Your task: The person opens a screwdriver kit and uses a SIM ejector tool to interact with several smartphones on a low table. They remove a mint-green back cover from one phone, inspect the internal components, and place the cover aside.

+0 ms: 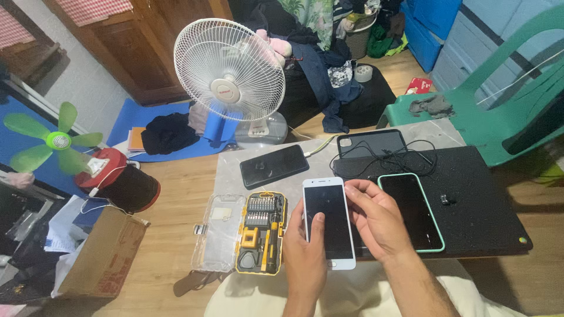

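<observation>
A white smartphone point(328, 218) with a dark screen is held face up over the low table's near edge. My left hand point(305, 251) grips its left side, thumb resting on the glass. Beside it, my right hand point(376, 220) holds the right edge, fingers curled over the top corner. A phone in a mint green case point(414, 210) lies just right of my right hand on a black mat point(476, 199). Left of my left hand sits an open yellow and black screwdriver bit kit point(262, 230) with its clear lid point(220, 232) folded out.
A black phone point(274, 165) and a dark tablet point(371, 142) with tangled black cables point(405, 157) lie farther back on the table. A white standing fan point(230, 69) stands behind. Green plastic chair point(499, 100) at right, cardboard box point(106, 252) and small green fan point(56, 141) at left.
</observation>
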